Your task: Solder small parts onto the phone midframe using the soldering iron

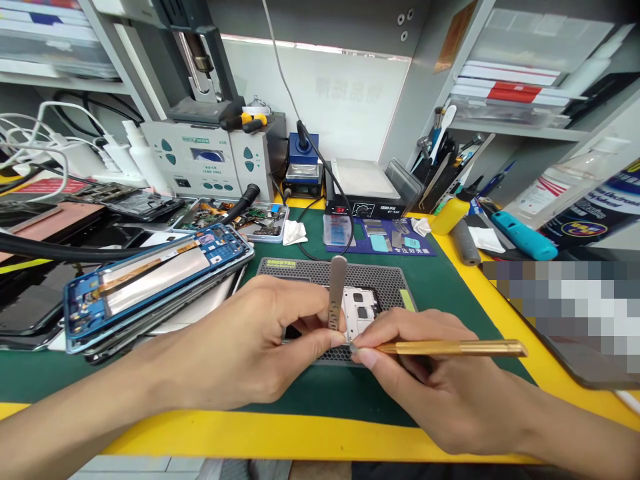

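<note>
My left hand (280, 340) is closed in a pinch around metal tweezers (338, 283), whose rounded end sticks up. In my right hand (435, 373), thumb and fingers grip a slim tool with a gold handle (455, 348), held almost level and pointing left. Its short metal tip is close to my left fingertips. Beneath both hands lies a pale phone inner plate (359, 307) with dark square openings, partly covered by my fingers. That plate rests on a grey honeycomb-patterned pad (390, 277). The exact spot where the two tools meet the work is hidden.
A stack of opened phones (160, 287) stands left. Behind are a tray of circuit boards (265, 223), a rework station (210, 160) and a heating plate (365, 183). Bottles, including a yellow one (453, 212), and a pixelated dark device (570, 313) line the right.
</note>
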The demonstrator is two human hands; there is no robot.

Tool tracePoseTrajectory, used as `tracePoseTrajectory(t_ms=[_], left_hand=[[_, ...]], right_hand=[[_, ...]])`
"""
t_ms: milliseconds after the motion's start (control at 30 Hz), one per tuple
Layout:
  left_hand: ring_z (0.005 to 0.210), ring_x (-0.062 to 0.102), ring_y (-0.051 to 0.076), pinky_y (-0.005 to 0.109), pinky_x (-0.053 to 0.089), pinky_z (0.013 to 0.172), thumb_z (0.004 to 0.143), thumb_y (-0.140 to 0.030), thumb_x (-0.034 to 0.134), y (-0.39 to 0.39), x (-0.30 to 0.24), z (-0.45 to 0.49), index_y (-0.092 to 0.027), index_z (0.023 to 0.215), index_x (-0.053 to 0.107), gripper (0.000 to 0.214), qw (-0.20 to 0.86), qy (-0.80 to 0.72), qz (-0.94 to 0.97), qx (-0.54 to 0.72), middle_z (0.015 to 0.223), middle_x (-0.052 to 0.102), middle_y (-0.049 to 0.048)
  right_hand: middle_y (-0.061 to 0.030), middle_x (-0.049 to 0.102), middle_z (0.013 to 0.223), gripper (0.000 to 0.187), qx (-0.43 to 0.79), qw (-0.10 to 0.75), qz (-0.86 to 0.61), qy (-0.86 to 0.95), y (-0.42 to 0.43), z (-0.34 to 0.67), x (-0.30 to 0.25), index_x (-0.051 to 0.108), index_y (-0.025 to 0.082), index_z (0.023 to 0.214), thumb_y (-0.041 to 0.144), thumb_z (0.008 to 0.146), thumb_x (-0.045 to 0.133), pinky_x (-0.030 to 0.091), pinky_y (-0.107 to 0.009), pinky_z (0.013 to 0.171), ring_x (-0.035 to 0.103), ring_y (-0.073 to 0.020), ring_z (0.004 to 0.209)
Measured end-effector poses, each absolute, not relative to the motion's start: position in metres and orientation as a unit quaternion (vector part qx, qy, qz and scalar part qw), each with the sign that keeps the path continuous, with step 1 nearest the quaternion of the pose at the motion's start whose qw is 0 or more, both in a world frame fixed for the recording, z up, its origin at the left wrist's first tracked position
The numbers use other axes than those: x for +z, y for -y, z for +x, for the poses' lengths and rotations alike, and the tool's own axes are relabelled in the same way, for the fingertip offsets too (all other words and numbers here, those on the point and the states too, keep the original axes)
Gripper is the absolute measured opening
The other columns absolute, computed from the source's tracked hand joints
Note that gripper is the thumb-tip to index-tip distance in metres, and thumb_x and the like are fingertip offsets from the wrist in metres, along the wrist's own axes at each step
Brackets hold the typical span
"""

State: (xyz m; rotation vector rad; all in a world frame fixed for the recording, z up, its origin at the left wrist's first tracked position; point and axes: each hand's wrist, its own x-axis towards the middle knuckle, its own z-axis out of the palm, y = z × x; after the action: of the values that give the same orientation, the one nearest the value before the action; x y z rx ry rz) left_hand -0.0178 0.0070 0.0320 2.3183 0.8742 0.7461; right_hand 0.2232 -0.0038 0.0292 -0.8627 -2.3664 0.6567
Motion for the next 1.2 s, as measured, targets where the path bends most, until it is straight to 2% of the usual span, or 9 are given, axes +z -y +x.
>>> tracePoseTrajectory(t_ms=[133,400,667,967,1200], left_hand=[[0.056,0.056,0.01,0.022,0.039,0.051,0.098,-0.018,0.06,-0.0076,0.0321,-0.0185,-0.018,0.092,0.071,0.012,0.266,-0.329,0.864,0.273,0.073,0.069,-0.0016],[0.055,0.051,0.009,0.022,0.037,0.05,0.098,-0.019,0.06,-0.0072,0.0335,-0.0178,-0.018,0.092,0.072,0.014,0.284,-0.331,0.859,0.268,0.069,0.066,-0.0038],[0.054,0.052,0.009,0.022,0.037,0.05,0.098,-0.017,0.06,-0.0076,0.0356,-0.0168,-0.018,0.09,0.071,0.014,0.314,-0.334,0.849,0.264,0.068,0.065,-0.0047],[0.056,0.054,0.011,0.023,0.036,0.051,0.097,-0.017,0.059,-0.0076,0.0366,-0.0171,-0.019,0.091,0.069,0.012,0.287,-0.326,0.861,0.265,0.071,0.067,-0.0019],[0.056,0.055,0.011,0.024,0.034,0.05,0.098,-0.019,0.059,-0.0067,0.0355,-0.0181,-0.019,0.09,0.069,0.012,0.273,-0.329,0.865,0.262,0.071,0.067,-0.001]], right_hand=[[-0.0021,0.075,0.075,0.015,0.217,0.258,-0.32,0.885,0.0056,0.2244,0.0293,0.069,0.016,0.092,0.012,0.094,0.055,0.042,-0.027,0.053,0.065,-0.0136,0.06],[-0.003,0.077,0.081,0.014,0.193,0.257,-0.312,0.894,0.0071,0.2232,0.0285,0.068,0.017,0.093,0.012,0.094,0.055,0.047,-0.028,0.061,0.072,-0.0152,0.068],[-0.0028,0.077,0.081,0.013,0.198,0.279,-0.288,0.894,0.0061,0.2239,0.0261,0.066,0.017,0.094,0.01,0.092,0.055,0.048,-0.027,0.063,0.072,-0.0149,0.07],[-0.0029,0.077,0.081,0.014,0.205,0.26,-0.308,0.892,0.0077,0.2241,0.0272,0.066,0.019,0.095,0.012,0.094,0.055,0.048,-0.028,0.061,0.072,-0.0163,0.069],[-0.0029,0.076,0.081,0.013,0.19,0.266,-0.301,0.896,0.0067,0.2237,0.0273,0.068,0.016,0.095,0.011,0.092,0.056,0.048,-0.028,0.063,0.071,-0.015,0.069]])
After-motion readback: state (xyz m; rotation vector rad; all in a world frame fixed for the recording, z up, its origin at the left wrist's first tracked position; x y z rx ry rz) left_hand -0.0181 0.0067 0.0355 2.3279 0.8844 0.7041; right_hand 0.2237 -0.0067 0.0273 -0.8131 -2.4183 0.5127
